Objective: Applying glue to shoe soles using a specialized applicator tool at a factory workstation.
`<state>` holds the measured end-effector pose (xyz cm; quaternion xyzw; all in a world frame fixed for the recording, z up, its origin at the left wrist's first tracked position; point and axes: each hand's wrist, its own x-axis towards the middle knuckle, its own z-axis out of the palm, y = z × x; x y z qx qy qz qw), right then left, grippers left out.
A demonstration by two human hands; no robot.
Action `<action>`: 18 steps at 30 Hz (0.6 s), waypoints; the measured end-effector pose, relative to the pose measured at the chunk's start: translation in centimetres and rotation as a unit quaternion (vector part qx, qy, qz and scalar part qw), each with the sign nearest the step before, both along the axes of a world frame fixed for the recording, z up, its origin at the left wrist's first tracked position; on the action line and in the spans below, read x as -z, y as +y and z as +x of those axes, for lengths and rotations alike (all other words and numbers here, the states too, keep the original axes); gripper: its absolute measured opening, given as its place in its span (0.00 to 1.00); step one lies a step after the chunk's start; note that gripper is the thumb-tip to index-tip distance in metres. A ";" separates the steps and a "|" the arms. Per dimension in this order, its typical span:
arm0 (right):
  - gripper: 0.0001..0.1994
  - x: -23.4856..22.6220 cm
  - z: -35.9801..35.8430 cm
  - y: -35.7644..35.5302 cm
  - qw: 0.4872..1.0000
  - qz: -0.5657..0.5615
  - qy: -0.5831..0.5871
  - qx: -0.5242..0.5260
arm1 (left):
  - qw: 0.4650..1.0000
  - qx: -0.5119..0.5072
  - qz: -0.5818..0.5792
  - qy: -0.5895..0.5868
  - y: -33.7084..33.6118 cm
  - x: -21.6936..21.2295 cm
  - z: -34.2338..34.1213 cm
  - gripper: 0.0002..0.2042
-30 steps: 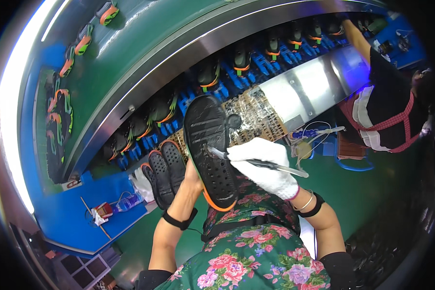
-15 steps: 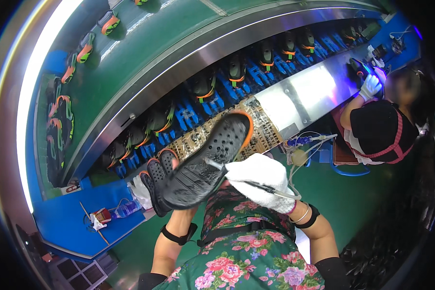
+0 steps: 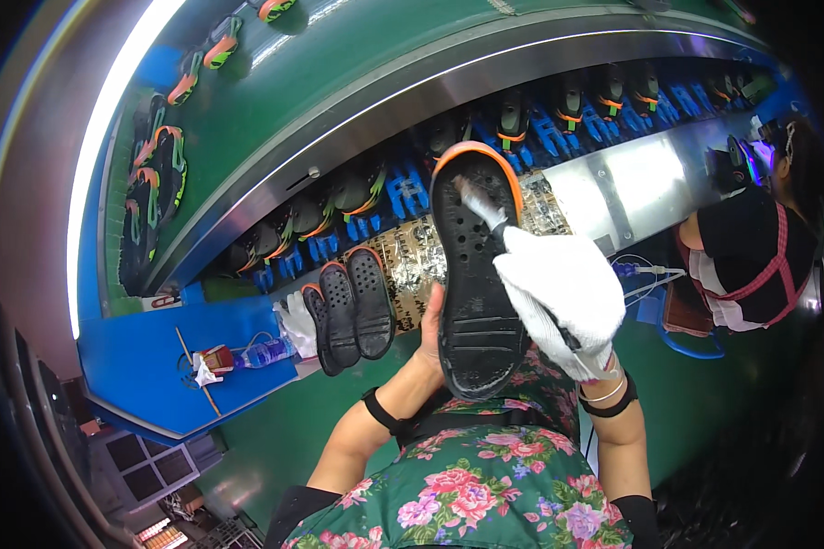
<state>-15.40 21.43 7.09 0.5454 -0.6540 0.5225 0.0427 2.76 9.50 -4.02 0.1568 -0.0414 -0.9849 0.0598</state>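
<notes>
My bare left hand point(image 3: 432, 331) grips a black shoe sole point(image 3: 471, 274) with an orange rim at its toe, the thumb along its left edge and the other fingers hidden behind it. The sole is upright in front of my body, its holed and grooved face toward me. In a white knit glove, my right hand point(image 3: 566, 295) is closed around a brush point(image 3: 482, 205). The bristles touch the upper, holed part of the sole and are blurred. Left of my left hand, several similar black soles point(image 3: 370, 304) stand side by side at the bench edge.
Ahead, a conveyor carries shoes point(image 3: 513, 119) on blue holders point(image 3: 408, 194) beneath a steel rail point(image 3: 357, 114). A blue table point(image 3: 146, 375) at left holds a bottle point(image 3: 265, 353), a stick and a white glove point(image 3: 298, 322). A co-worker point(image 3: 746, 242) sits at right.
The sole has swung from a slant to nearly upright and shifted right. The brush has gone from its middle to near its toe end. The view has shifted.
</notes>
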 end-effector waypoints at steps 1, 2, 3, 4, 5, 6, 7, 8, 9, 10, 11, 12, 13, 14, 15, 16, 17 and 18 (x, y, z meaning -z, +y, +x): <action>0.21 -0.2 0.1 -0.3 0.999 -0.001 0.032 0.022 | 1.000 0.001 -0.007 0.000 0.2 0.5 0.3 0.40; 0.17 -0.6 0.4 -0.7 0.998 0.010 0.053 0.044 | 1.000 0.000 -0.009 0.000 0.3 1.0 0.8 0.40; 0.17 -0.6 0.9 -0.8 0.998 0.008 0.053 0.043 | 1.000 0.009 -0.021 -0.007 0.4 1.5 1.1 0.39; 0.17 -0.3 1.5 -0.7 0.998 0.020 0.049 0.024 | 0.999 0.018 -0.033 -0.014 0.3 1.9 1.5 0.38; 0.17 0.0 2.1 -0.8 0.998 0.030 0.046 0.004 | 0.999 0.026 0.003 0.035 0.1 2.0 1.3 0.37; 0.18 0.0 2.7 -1.1 1.000 -0.001 0.017 -0.007 | 0.999 0.023 0.014 0.040 0.1 2.0 1.2 0.38; 0.15 -0.6 2.9 -0.6 0.999 0.018 -0.029 -0.025 | 0.998 0.019 0.025 0.046 0.2 1.9 1.1 0.38; 0.13 -0.2 2.7 -0.2 0.996 0.001 -0.083 -0.026 | 1.000 0.020 0.016 0.016 0.0 1.9 1.2 0.39; 0.12 0.1 2.5 0.0 0.990 -0.015 -0.137 -0.026 | 1.000 0.021 0.006 -0.014 -0.1 1.8 1.2 0.40; 0.10 0.3 2.4 -0.4 0.988 -0.031 -0.152 0.029 | 1.000 0.018 0.021 -0.009 -0.2 1.8 1.1 0.40; 0.11 0.9 2.1 -0.5 0.989 -0.046 -0.115 0.077 | 0.999 0.024 0.017 0.033 -0.3 1.1 0.5 0.39; 0.12 1.0 2.2 -0.5 0.992 -0.043 -0.096 0.075 | 0.999 0.025 -0.011 0.037 -0.6 1.8 0.7 0.39; 0.12 0.9 2.2 -0.5 0.994 -0.040 -0.078 0.073 | 0.998 0.026 -0.038 0.041 -0.8 2.5 0.9 0.38; 0.13 0.5 2.5 -0.6 0.998 -0.017 -0.037 0.052 | 0.998 0.024 -0.053 0.028 -0.9 2.3 0.6 0.38; 0.13 0.2 2.8 -0.7 0.999 0.005 0.003 0.032 | 0.997 0.022 -0.068 0.015 -0.9 2.2 0.4 0.38; 0.12 0.4 3.2 -0.9 1.000 -0.005 -0.018 0.009 | 0.998 0.014 -0.054 0.030 -1.0 2.6 0.4 0.39; 0.12 0.7 3.2 -0.9 1.000 -0.006 -0.021 0.009 | 0.997 0.008 -0.070 -0.018 -0.9 1.5 -0.2 0.41; 0.11 1.1 3.1 -0.7 0.994 -0.031 -0.105 -0.002 | 0.997 0.011 -0.066 -0.023 -1.2 2.3 -0.1 0.42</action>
